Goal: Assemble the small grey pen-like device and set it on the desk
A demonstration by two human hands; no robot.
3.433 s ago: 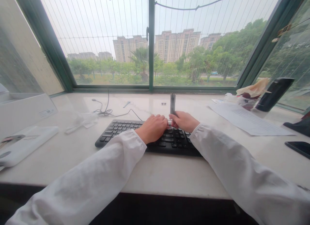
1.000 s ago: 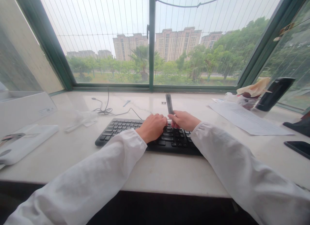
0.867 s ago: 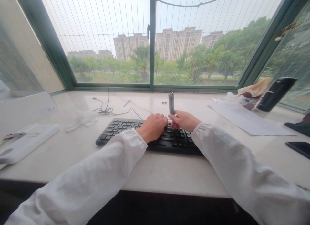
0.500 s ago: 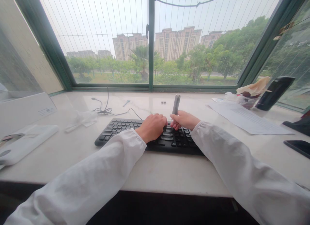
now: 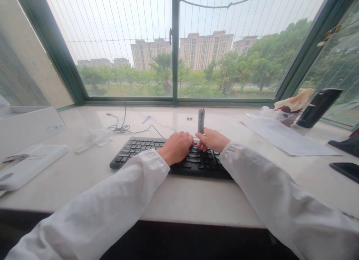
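Note:
A black keyboard point(image 5: 134, 149) lies slightly slanted on the pale counter. Over its middle, my left hand point(image 5: 176, 146) is closed with its fingers curled down; whatever they hold, if anything, is hidden behind the knuckles. My right hand point(image 5: 213, 139) is closed around a grey, flat, stick-like tool point(image 5: 201, 120), which stands nearly upright above the right part of the keyboard. The tool's lower end is covered by my fingers. Both hands are close together, with the fingertips almost touching.
Two small dark pieces point(image 5: 189, 118) lie behind the keyboard. Left are a coiled cable point(image 5: 121, 128), a clear plastic wrapper point(image 5: 94, 138) and a white box point(image 5: 33, 121). To the right sit a paper sheet point(image 5: 288, 138), a black upright object point(image 5: 318, 107) and a phone point(image 5: 346, 171).
My right hand has shifted slightly left, and the grey tool has gone from leaning right to nearly upright. My left hand is practically unmoved.

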